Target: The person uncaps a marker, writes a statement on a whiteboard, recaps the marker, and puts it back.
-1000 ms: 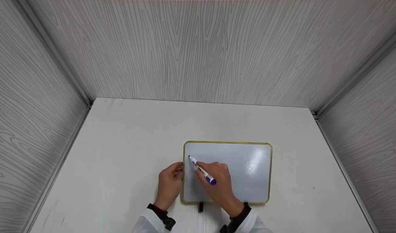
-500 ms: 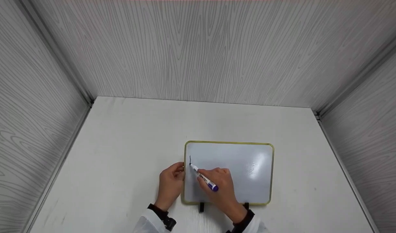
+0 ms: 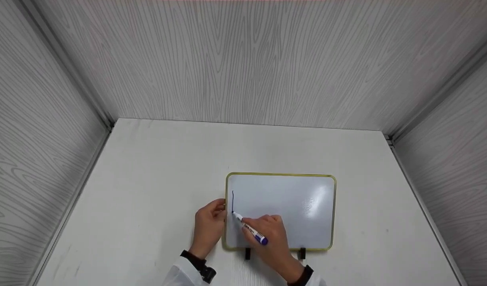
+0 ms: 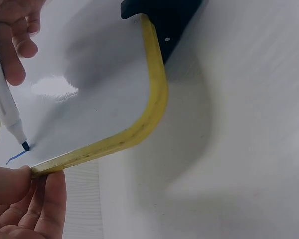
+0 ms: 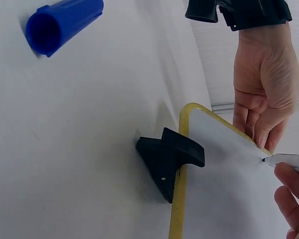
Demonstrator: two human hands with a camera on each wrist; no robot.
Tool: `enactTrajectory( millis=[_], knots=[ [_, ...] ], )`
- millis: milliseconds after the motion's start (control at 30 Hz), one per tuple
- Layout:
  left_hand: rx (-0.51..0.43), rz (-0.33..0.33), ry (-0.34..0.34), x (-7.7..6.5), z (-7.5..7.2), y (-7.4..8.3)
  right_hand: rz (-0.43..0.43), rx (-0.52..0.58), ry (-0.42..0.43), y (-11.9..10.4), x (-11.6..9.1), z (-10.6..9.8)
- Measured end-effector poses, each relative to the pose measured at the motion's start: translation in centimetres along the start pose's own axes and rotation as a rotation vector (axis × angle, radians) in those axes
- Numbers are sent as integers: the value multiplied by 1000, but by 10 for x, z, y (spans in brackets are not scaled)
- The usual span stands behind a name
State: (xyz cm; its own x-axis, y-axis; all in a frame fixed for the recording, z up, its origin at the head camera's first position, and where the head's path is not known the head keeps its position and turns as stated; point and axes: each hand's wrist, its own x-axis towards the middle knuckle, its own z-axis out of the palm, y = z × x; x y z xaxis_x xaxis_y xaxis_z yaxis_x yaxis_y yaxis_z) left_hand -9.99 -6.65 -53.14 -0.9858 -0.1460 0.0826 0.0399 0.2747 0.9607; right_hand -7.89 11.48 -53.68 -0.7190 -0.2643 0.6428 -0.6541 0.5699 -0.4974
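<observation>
A small whiteboard [image 3: 283, 198] with a yellow frame leans on a black stand [image 5: 167, 159] whose feet show below its bottom edge in the head view. My left hand [image 3: 209, 226] pinches the board's left edge, thumb in front and fingers behind, as the left wrist view shows. My right hand [image 3: 269, 236] holds a white marker [image 3: 250, 228] with a blue end, pen fashion. Its dark tip [image 4: 26, 146] touches the board near the left edge. From there a thin, nearly vertical line [image 3: 233, 200] runs upward.
A blue marker cap [image 5: 62, 25] lies on the white table [image 3: 160, 167], seen in the right wrist view. Grey wood-grain panels [image 3: 243, 63] close off the back and both sides. A black strap [image 3: 197, 262] is on the left wrist.
My right hand has moved the marker down along the board's left side, and a line has appeared and lengthened behind its tip. My left hand has stayed at the edge.
</observation>
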Motion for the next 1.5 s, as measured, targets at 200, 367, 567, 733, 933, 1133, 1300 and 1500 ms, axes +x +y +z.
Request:
enactTrajectory(
  millis=[200,367,567,733,933,1133,1300,1500],
  knots=[
    [-22,-48,-21,0,-1,-2,-21,-2,7,-2,-7,1],
    [-13,-52,-12,0,-1,-2,21,11,-15,-5,-9,-1],
    [11,-51,-5,1,1,0,-28,25,54,-6,4,-8],
    [-8,-39,-3,1,1,-2,-1,21,40,-1,13,-4],
    [-10,-15,1,0,0,-3,6,18,28,0,14,0],
    [-32,26,-1,0,-1,-4,14,15,48,1,13,-1],
    [-10,28,4,0,-1,-4,55,11,42,3,12,-5],
    [-14,17,5,0,0,-4,75,0,34,4,11,-8]
  ],
)
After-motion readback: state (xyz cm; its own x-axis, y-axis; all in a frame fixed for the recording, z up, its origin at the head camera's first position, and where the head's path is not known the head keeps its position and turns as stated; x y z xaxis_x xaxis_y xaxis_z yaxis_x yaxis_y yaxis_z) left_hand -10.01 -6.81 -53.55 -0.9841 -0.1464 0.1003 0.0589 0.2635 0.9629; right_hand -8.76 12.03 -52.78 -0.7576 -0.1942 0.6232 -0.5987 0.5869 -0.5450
